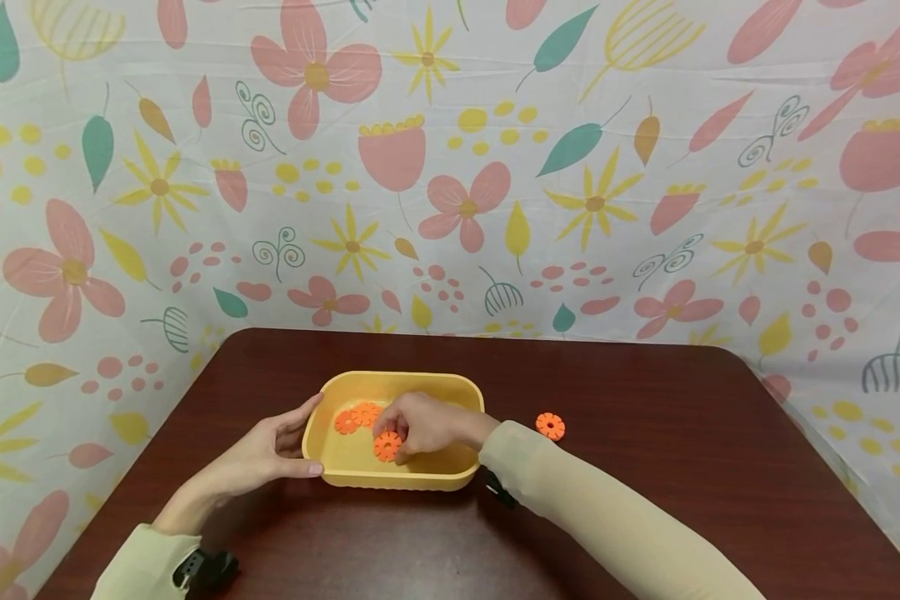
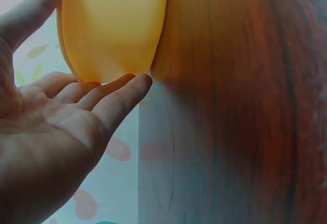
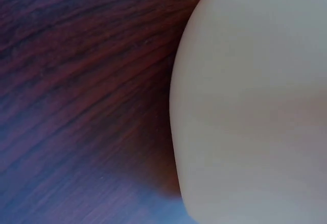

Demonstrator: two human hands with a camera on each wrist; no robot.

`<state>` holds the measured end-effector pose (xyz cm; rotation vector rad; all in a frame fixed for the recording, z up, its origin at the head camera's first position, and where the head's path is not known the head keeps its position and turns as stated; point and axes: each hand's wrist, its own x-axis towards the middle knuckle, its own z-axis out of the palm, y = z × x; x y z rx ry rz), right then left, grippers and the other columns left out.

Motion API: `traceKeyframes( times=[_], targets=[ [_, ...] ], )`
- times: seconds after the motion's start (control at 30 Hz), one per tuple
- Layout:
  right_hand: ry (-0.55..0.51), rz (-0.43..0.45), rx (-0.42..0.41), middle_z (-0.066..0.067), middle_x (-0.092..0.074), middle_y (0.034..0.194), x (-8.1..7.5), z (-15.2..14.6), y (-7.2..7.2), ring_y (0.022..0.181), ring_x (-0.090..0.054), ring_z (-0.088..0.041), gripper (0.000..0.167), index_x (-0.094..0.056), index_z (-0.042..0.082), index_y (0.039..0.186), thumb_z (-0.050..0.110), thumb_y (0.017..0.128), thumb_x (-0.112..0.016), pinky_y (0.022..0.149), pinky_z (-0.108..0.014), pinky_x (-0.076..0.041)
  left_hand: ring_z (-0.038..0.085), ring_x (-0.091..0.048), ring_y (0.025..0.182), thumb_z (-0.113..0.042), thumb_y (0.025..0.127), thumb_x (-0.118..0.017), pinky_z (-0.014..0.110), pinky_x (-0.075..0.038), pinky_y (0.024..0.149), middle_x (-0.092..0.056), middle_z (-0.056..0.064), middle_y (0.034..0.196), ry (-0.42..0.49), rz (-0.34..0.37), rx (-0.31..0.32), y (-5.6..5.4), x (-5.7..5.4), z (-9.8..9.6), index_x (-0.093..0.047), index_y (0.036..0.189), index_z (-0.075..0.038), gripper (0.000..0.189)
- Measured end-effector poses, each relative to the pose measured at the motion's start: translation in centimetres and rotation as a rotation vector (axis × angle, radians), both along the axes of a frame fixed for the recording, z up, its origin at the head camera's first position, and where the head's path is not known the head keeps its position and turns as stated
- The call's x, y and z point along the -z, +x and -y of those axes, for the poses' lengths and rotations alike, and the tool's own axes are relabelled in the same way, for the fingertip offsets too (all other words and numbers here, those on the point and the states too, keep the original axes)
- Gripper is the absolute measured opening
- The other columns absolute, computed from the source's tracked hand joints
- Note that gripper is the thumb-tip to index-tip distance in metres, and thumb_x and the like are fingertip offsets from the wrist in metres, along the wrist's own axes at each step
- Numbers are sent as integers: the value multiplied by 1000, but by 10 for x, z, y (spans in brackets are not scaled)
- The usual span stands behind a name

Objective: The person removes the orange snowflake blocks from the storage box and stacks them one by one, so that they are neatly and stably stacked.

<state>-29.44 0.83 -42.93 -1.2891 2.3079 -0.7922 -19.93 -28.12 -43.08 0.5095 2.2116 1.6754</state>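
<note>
My left hand (image 1: pixel 266 454) grips the left end of a yellow plastic bin (image 1: pixel 401 481), thumb at the near corner and fingers along the far side. In the left wrist view, the fingers (image 2: pixel 122 101) curl along the end of the same bin (image 2: pixel 115 25). My right hand (image 1: pixel 423 425) reaches down inside the bin and pinches a notched orange disc (image 1: pixel 387 446) between thumb and fingers. Other orange discs (image 1: pixel 347 422) lie on the bin's floor at the left, partly behind the right hand's fingers.
One more orange disc (image 1: pixel 550 426) lies on the dark wooden table (image 1: pixel 615 392), right of the bin and just beyond the right sleeve (image 1: pixel 570 475). A flower-print cloth (image 1: pixel 465 275) hangs behind the table. The right wrist view shows mostly tabletop (image 3: pixel 87 91) and a pale rounded surface.
</note>
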Motion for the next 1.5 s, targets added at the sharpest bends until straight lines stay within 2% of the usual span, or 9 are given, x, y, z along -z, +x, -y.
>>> traceKeyframes(
  times=[0.3,0.57,0.7,0.87,0.93,1.03,1.33,1.5],
  targets=[
    [11,14,-12,-2,-68,79,-3,0,0,70,-53,-4,41,-80,3,115,-5,76,-92,69,-19,-47,51,-38,145,-5,92,-81,31,-55,98,-17,29,170,16,2,4,0,0,0,-13,168,-1,102],
    [3,38,-2,3,-63,70,-4,-2,0,66,-51,-4,42,-79,3,117,-4,77,-91,66,-18,-45,52,-38,144,-4,92,-81,32,-55,97,-17,32,168,15,-1,8,0,0,0,-12,168,0,102],
    [-37,62,21,0,-67,78,-8,-7,1,67,-54,-6,44,-78,1,119,-4,77,-91,67,-19,-47,53,-38,144,-4,92,-81,31,-55,97,-17,32,168,21,0,14,0,0,-1,-11,168,1,102],
    [-96,60,46,-4,-72,105,-22,-18,3,80,-63,-13,45,-77,0,122,-5,79,-88,72,-22,-53,52,-39,144,-4,93,-81,31,-55,97,-17,32,169,27,3,16,0,0,0,-11,168,0,102],
    [-117,43,44,-5,-72,115,-28,-24,4,85,-65,-15,45,-76,1,124,-2,81,-89,73,-24,-54,51,-40,144,-4,93,-80,32,-56,97,-17,31,169,30,2,17,0,1,0,-12,168,-1,102],
    [-144,19,44,-10,-71,121,-37,-34,6,88,-65,-18,45,-75,1,126,2,83,-89,73,-26,-56,51,-42,143,-4,93,-80,32,-56,96,-18,31,169,32,-6,22,0,2,0,-12,168,-1,101],
    [-178,-38,120,3,-66,104,-59,-80,11,88,-62,-25,45,-76,12,128,7,85,-89,76,-34,-57,48,-42,144,-4,93,-80,32,-56,96,-17,28,170,12,11,3,-1,2,-1,-11,169,-3,102],
    [-191,-40,185,1,-65,101,-62,-116,15,85,-61,-26,47,-75,10,130,9,85,-89,74,-34,-56,47,-38,147,-6,93,-81,32,-55,97,-16,24,172,6,22,-10,0,2,-1,-14,169,-5,102]
  ],
)
